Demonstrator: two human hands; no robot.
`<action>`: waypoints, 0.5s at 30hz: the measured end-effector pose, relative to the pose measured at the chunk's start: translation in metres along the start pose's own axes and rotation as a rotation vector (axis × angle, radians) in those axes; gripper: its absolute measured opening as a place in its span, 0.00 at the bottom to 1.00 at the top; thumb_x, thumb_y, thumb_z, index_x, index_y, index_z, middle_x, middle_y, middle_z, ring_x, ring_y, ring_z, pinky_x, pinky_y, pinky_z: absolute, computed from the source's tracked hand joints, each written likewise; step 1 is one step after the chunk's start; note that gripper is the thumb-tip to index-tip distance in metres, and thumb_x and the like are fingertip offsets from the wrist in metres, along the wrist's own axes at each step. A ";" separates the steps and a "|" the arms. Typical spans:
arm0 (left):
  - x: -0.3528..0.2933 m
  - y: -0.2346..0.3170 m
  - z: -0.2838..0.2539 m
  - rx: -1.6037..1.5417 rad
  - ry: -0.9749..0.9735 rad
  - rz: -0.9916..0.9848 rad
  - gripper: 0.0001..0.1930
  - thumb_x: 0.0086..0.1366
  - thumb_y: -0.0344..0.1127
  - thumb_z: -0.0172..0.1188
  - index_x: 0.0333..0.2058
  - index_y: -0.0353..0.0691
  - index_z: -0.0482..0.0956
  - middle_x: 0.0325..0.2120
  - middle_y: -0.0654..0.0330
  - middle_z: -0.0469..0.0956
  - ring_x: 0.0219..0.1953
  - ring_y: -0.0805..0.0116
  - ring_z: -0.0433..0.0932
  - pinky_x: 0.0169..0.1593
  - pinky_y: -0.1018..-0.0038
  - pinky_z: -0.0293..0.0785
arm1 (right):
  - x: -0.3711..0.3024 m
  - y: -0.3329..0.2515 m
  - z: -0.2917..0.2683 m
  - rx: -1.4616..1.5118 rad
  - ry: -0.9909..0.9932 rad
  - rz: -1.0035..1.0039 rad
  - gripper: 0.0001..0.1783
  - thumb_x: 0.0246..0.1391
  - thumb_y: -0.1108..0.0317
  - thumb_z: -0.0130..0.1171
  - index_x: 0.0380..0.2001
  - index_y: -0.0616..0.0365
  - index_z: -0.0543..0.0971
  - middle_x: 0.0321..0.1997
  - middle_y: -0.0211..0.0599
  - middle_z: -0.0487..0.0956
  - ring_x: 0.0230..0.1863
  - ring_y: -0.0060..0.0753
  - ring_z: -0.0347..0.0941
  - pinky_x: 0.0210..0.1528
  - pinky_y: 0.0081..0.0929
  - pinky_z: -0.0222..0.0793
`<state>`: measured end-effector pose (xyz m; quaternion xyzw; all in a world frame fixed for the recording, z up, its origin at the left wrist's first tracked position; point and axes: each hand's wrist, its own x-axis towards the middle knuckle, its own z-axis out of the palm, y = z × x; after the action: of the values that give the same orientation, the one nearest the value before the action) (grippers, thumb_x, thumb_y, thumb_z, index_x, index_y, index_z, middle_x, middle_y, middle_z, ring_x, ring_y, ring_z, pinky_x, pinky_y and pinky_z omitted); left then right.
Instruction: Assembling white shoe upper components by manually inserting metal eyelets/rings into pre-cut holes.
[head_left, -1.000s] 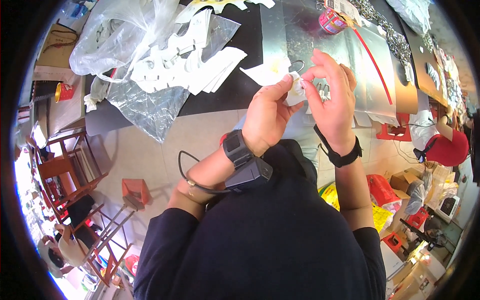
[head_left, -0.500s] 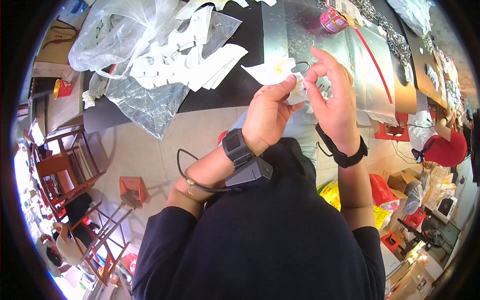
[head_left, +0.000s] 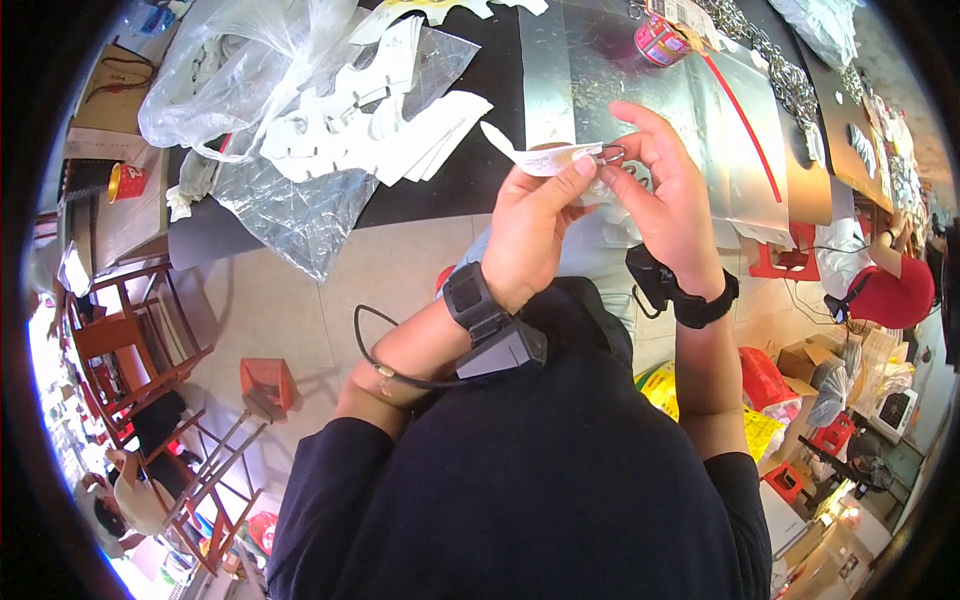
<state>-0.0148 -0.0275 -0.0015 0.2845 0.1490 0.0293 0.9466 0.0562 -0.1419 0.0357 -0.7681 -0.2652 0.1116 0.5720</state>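
Observation:
Above the table's near edge, my left hand (head_left: 530, 235) pinches a white cut sheet piece (head_left: 540, 160) between thumb and fingers, its pointed end sticking out to the left. My right hand (head_left: 675, 205) meets it from the right, thumb and index finger closed on a small dark metal loop (head_left: 612, 153) at the piece's right end. Whether the loop passes through the piece is hidden by the fingertips. More white cut pieces (head_left: 440, 130) lie fanned on the table to the left, partly on a clear plastic bag (head_left: 300, 220).
A crumpled clear bag (head_left: 190, 110) lies at the far left. Beyond my hands are a pink-red tub (head_left: 662, 42), a red strip (head_left: 745, 125) and metal chains (head_left: 790, 85) on the table (head_left: 610, 75). At right sits a person in red (head_left: 900, 295); a red stool (head_left: 780, 262) stands nearby.
The white piece has turned to a flatter, more edge-on angle. The metal loop has come down to its right end, and my right fingers have closed in on it.

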 end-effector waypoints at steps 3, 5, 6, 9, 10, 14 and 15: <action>0.005 0.004 -0.007 0.080 0.011 0.038 0.11 0.62 0.36 0.52 0.41 0.39 0.72 0.35 0.62 0.76 0.38 0.72 0.74 0.45 0.69 0.69 | 0.002 -0.002 -0.001 0.008 -0.066 -0.007 0.24 0.45 0.81 0.54 0.48 0.56 0.67 0.29 0.30 0.73 0.33 0.20 0.68 0.37 0.18 0.63; 0.008 0.010 -0.007 0.107 0.034 0.014 0.11 0.62 0.36 0.52 0.41 0.38 0.72 0.35 0.61 0.76 0.37 0.71 0.74 0.45 0.69 0.69 | 0.005 -0.001 -0.003 -0.067 -0.119 -0.037 0.24 0.46 0.80 0.54 0.48 0.56 0.66 0.29 0.30 0.72 0.33 0.18 0.67 0.36 0.17 0.62; 0.010 0.011 -0.007 0.134 0.059 -0.009 0.11 0.61 0.36 0.53 0.40 0.37 0.72 0.35 0.61 0.76 0.37 0.70 0.74 0.45 0.69 0.69 | 0.006 -0.002 -0.005 -0.069 -0.115 -0.036 0.24 0.46 0.80 0.54 0.48 0.56 0.66 0.29 0.30 0.72 0.33 0.18 0.67 0.36 0.17 0.62; 0.014 0.012 -0.008 -0.095 0.150 -0.187 0.13 0.61 0.37 0.52 0.42 0.37 0.71 0.37 0.59 0.75 0.39 0.67 0.73 0.46 0.69 0.69 | 0.008 -0.002 -0.006 0.070 -0.186 0.045 0.23 0.47 0.79 0.54 0.49 0.57 0.65 0.29 0.29 0.72 0.33 0.17 0.67 0.35 0.16 0.62; 0.014 0.013 -0.008 -0.094 0.151 -0.189 0.13 0.61 0.37 0.52 0.42 0.37 0.71 0.37 0.59 0.75 0.39 0.67 0.73 0.46 0.69 0.69 | 0.009 -0.002 -0.006 0.126 -0.201 0.098 0.23 0.48 0.79 0.54 0.49 0.57 0.65 0.30 0.29 0.72 0.34 0.17 0.67 0.35 0.16 0.62; 0.012 0.019 0.001 -0.233 0.117 -0.265 0.15 0.63 0.40 0.50 0.46 0.40 0.68 0.42 0.59 0.72 0.43 0.65 0.72 0.49 0.64 0.68 | 0.009 -0.004 -0.009 0.289 -0.209 0.215 0.22 0.50 0.78 0.52 0.51 0.58 0.64 0.32 0.30 0.72 0.35 0.17 0.67 0.36 0.15 0.63; 0.011 0.020 0.004 -0.214 0.126 -0.267 0.15 0.63 0.41 0.50 0.47 0.41 0.67 0.43 0.59 0.71 0.44 0.65 0.71 0.50 0.62 0.68 | 0.009 -0.003 -0.008 0.290 -0.210 0.215 0.22 0.50 0.78 0.52 0.51 0.58 0.64 0.32 0.30 0.72 0.35 0.17 0.67 0.36 0.15 0.63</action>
<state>-0.0024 -0.0115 0.0093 0.1574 0.2405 -0.0629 0.9557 0.0669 -0.1435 0.0419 -0.6859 -0.2211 0.2886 0.6304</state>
